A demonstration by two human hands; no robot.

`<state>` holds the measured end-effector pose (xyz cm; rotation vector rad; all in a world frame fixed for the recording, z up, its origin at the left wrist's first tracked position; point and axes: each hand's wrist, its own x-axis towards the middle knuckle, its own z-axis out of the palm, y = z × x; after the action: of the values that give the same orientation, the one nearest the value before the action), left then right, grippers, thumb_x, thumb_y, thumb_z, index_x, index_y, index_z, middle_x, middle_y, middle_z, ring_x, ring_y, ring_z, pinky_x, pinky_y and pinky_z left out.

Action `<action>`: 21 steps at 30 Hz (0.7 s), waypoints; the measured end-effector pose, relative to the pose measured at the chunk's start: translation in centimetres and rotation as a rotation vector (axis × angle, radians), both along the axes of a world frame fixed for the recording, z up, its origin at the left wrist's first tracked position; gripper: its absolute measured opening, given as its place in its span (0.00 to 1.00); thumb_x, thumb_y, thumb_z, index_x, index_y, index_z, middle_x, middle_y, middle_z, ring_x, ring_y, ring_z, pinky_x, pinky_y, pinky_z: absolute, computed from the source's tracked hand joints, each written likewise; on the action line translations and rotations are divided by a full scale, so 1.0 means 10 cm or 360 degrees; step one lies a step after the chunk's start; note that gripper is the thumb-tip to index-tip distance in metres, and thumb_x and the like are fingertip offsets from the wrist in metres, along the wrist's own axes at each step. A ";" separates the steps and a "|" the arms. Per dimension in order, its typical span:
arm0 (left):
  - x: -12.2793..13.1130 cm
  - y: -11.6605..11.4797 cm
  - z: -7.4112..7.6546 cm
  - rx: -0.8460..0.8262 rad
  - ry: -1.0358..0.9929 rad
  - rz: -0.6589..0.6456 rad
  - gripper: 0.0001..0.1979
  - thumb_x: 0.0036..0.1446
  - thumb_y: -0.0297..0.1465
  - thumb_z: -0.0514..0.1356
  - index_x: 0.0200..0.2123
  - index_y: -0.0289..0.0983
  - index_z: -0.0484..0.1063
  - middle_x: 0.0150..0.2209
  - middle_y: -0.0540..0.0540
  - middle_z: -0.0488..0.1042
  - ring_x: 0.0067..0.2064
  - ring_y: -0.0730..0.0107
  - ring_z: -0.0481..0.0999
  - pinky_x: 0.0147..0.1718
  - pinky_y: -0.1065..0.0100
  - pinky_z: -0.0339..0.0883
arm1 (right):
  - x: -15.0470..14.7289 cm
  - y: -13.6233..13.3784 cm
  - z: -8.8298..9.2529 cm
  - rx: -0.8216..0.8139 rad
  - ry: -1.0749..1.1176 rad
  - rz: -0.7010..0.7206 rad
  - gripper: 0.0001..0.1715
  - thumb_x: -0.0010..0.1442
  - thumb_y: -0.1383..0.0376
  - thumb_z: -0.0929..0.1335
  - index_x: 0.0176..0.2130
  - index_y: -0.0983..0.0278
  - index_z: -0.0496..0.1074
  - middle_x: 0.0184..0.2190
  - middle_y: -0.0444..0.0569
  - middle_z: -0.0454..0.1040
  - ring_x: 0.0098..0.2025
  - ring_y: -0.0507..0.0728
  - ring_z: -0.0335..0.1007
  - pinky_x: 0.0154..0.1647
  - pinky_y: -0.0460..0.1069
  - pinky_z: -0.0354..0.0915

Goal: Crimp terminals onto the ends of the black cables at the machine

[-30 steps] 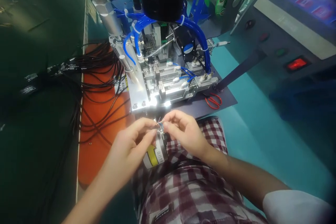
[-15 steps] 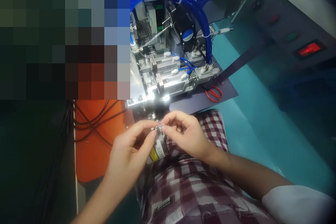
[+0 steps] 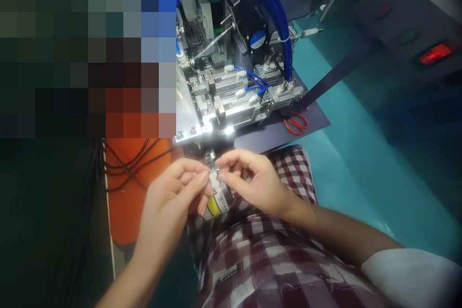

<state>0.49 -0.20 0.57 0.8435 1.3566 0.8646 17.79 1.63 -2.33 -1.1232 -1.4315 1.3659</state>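
A small thin metal piece [image 3: 215, 170], too small to name, spans the gap between my hands in front of the machine. My left hand [image 3: 173, 190] pinches one end of it between thumb and forefinger, the other fingers curled. On the other side, the thumb and forefinger of my right hand [image 3: 254, 180] close around its far end; the exact contact is hard to see. Just below the fingertips is a machine part bearing a white and yellow label [image 3: 217, 204] with printed characters.
A machine with metal cylinders [image 3: 234, 106] and blue air tubes [image 3: 279, 14] stands ahead. Red-handled scissors [image 3: 296, 123] lie on its dark base plate [image 3: 314, 125]. Dark cables [image 3: 126, 168] cross an orange board [image 3: 126, 221] at left. A red lit switch [image 3: 435, 54] is at right.
My left hand has shifted slightly left and its fingers have curled more. The right thumb and forefinger have opened a little. More of the label shows, and the view has shifted slightly.
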 end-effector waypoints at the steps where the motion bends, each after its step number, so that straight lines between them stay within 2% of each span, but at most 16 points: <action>1: 0.00 0.00 0.01 -0.0012 -0.0025 0.0013 0.11 0.56 0.37 0.67 0.33 0.37 0.72 0.24 0.52 0.73 0.19 0.77 0.67 0.18 0.75 0.58 | -0.01 0.00 0.00 0.0017 -0.0010 -0.0002 0.08 0.59 0.67 0.72 0.41 0.64 0.77 0.33 0.44 0.77 0.26 0.48 0.65 0.31 0.46 0.65; 10: 0.03 0.01 0.05 -0.0024 -0.0093 -0.0032 0.09 0.59 0.36 0.63 0.32 0.38 0.67 0.21 0.51 0.73 0.17 0.78 0.61 0.17 0.75 0.53 | -0.12 0.04 0.07 -0.0097 0.0032 -0.0020 0.04 0.58 0.65 0.71 0.32 0.65 0.75 0.29 0.43 0.76 0.22 0.46 0.62 0.23 0.44 0.59; 16: 0.01 0.01 0.03 -0.0047 -0.0078 0.0016 0.09 0.57 0.37 0.62 0.33 0.40 0.66 0.21 0.53 0.71 0.17 0.78 0.61 0.17 0.73 0.51 | -0.14 -0.01 0.01 -0.0275 -0.0021 0.0011 0.08 0.61 0.62 0.70 0.32 0.64 0.73 0.20 0.38 0.66 0.19 0.46 0.55 0.20 0.44 0.52; 18: 0.01 0.01 0.01 -0.0061 -0.0056 0.0048 0.08 0.57 0.37 0.63 0.32 0.40 0.67 0.19 0.55 0.68 0.17 0.78 0.59 0.17 0.72 0.50 | -0.15 -0.05 0.00 -0.0264 -0.0063 -0.0022 0.08 0.61 0.61 0.70 0.32 0.63 0.72 0.21 0.38 0.66 0.20 0.47 0.56 0.21 0.45 0.53; 21: 0.02 0.01 0.00 -0.0104 -0.0018 0.0100 0.08 0.55 0.36 0.63 0.30 0.40 0.68 0.17 0.55 0.64 0.17 0.77 0.58 0.17 0.72 0.50 | -0.17 -0.12 0.03 -0.0091 -0.0170 -0.0099 0.08 0.62 0.63 0.69 0.31 0.63 0.70 0.24 0.40 0.68 0.24 0.49 0.58 0.26 0.46 0.57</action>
<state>0.66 -0.09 0.61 0.7480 1.4004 0.8677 16.06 0.48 -2.05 -1.2838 -1.4284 1.3278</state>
